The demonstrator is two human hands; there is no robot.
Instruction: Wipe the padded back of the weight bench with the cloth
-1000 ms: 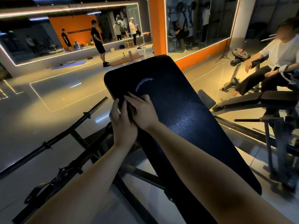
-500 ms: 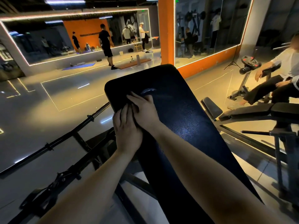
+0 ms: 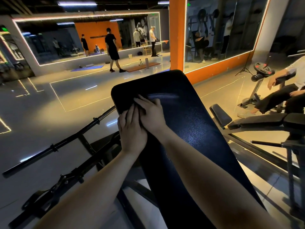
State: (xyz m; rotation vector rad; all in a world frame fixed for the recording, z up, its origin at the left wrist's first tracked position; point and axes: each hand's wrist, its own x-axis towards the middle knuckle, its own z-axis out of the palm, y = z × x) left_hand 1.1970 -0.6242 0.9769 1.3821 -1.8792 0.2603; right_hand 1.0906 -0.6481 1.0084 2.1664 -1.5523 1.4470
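Note:
The black padded bench back (image 3: pixel 194 129) slopes up and away from me through the middle of the view. Both my hands lie flat, side by side, on its upper left part. My left hand (image 3: pixel 132 131) rests at the pad's left edge, and my right hand (image 3: pixel 152 113) sits just above and right of it. They press down on a dark cloth (image 3: pixel 126 104) that is mostly hidden under them and hard to tell from the pad. A pale damp streak (image 3: pixel 163 96) runs across the pad just beyond my right fingertips.
A black barbell (image 3: pixel 74 138) and the bench's frame (image 3: pixel 54 192) lie low on the left. Another bench (image 3: pixel 264 123) stands close on the right, with a seated person (image 3: pixel 287 95) behind it. An orange pillar (image 3: pixel 175 35), mirrors and several people are farther off across the floor.
Both hands have slid a little up the pad toward its top edge, still together on the cloth. The damp streak is now longer and flatter. My view has tilted slightly.

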